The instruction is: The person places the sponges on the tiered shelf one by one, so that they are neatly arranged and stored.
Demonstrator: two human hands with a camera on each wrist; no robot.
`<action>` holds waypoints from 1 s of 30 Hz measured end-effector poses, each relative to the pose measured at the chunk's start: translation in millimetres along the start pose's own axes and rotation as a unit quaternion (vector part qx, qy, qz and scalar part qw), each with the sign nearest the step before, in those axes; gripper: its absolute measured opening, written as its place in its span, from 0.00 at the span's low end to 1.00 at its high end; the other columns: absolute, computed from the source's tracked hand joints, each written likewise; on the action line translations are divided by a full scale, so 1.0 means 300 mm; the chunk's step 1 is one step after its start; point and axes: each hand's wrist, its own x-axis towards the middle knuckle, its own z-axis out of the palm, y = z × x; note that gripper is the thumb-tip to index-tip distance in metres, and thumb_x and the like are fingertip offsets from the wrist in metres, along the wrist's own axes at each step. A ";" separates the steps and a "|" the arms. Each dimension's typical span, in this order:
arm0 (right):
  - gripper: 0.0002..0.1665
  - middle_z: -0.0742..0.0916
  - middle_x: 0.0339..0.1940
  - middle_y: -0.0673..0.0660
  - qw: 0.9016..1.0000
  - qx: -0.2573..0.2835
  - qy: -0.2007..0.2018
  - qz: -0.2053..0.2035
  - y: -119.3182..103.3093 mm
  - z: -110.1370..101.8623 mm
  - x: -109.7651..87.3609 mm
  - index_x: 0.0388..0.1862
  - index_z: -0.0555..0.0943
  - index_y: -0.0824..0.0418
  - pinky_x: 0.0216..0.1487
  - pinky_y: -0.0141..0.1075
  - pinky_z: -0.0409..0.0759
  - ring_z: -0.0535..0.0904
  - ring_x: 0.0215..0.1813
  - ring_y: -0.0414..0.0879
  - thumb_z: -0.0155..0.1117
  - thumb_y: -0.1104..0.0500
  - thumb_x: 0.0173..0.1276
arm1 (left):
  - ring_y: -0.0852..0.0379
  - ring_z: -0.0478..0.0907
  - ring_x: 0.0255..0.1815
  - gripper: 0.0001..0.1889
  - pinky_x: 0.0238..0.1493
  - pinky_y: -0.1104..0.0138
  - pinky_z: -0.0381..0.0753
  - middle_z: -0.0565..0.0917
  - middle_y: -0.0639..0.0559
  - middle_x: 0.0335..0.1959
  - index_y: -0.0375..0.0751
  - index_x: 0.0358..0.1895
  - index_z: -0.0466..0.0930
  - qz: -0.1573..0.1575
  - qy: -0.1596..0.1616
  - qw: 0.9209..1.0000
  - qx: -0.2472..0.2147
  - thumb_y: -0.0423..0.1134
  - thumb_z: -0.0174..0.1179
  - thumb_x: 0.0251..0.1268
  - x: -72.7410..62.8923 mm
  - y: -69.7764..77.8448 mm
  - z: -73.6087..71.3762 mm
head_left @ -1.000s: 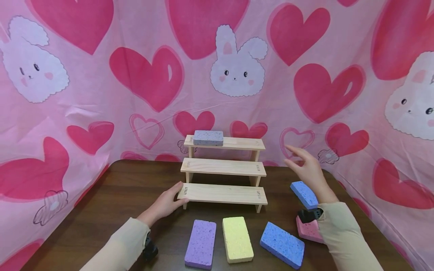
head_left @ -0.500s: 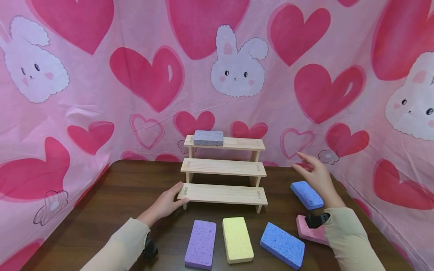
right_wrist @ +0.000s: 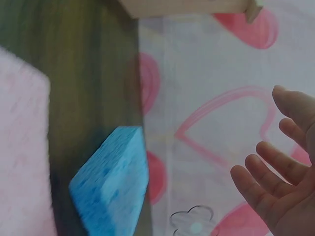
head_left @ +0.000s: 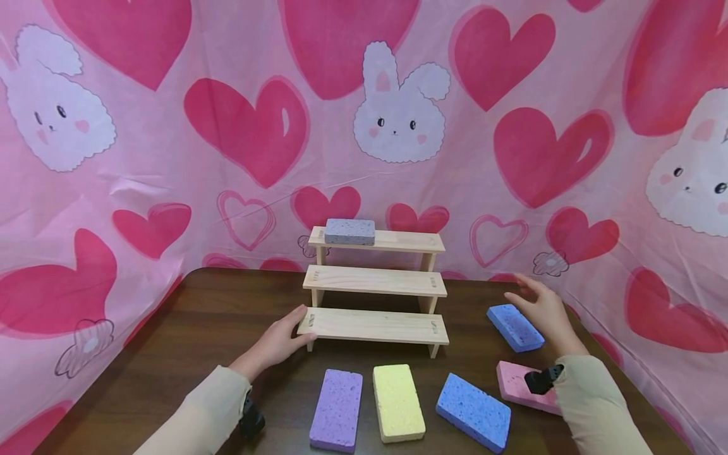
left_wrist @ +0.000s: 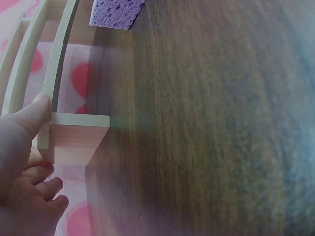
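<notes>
A three-step wooden display stand point(head_left: 372, 324) stands mid-table with a grey-blue sponge point(head_left: 349, 232) lying on its top step, left side. My left hand point(head_left: 275, 341) grips the left end of the lowest step; in the left wrist view the thumb point(left_wrist: 37, 110) presses the board's edge and the other fingers curl at its end. My right hand point(head_left: 543, 313) hovers with fingers apart and nothing in it, near a blue sponge point(head_left: 512, 327) right of the stand. Closer to me, under the right wrist, lies a pink sponge point(head_left: 514, 382), partly hidden.
Along the table's front lie a purple sponge point(head_left: 337, 411), a yellow sponge point(head_left: 398, 403) and a second blue sponge point(head_left: 474, 412). A pink cloth point(head_left: 250, 139) with hearts and rabbits hangs behind and beside the dark wooden table point(head_left: 188, 335).
My right hand has moved right and lower, away from the stand, uncovering more of the far blue sponge. The left hand and the stand have stayed put.
</notes>
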 end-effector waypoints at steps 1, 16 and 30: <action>0.33 0.77 0.51 0.73 1.000 -0.006 -0.007 0.005 0.007 -0.002 -0.004 0.62 0.70 0.68 0.45 0.58 0.74 0.73 0.50 0.66 0.65 0.53 0.62 | 0.41 0.56 0.67 0.38 0.63 0.51 0.58 0.59 0.35 0.67 0.28 0.67 0.56 0.001 0.000 1.000 0.001 0.44 0.63 0.59 0.000 0.001 0.000; 0.39 0.71 0.56 0.78 0.991 -0.028 -0.101 0.077 0.100 0.001 -0.056 0.64 0.64 0.71 0.53 0.62 0.66 0.66 0.57 0.70 0.63 0.48 0.63 | 0.41 0.56 0.67 0.38 0.62 0.51 0.59 0.59 0.35 0.67 0.27 0.67 0.57 0.001 -0.001 1.000 0.008 0.44 0.63 0.58 0.000 0.004 -0.003; 0.43 0.67 0.59 0.78 0.982 -0.050 -0.167 0.072 0.143 0.023 -0.092 0.64 0.63 0.74 0.53 0.67 0.59 0.59 0.59 0.74 0.64 0.46 0.60 | 0.41 0.56 0.67 0.38 0.63 0.51 0.58 0.59 0.35 0.68 0.28 0.67 0.56 -0.002 -0.002 1.000 0.003 0.44 0.63 0.58 -0.004 0.007 -0.006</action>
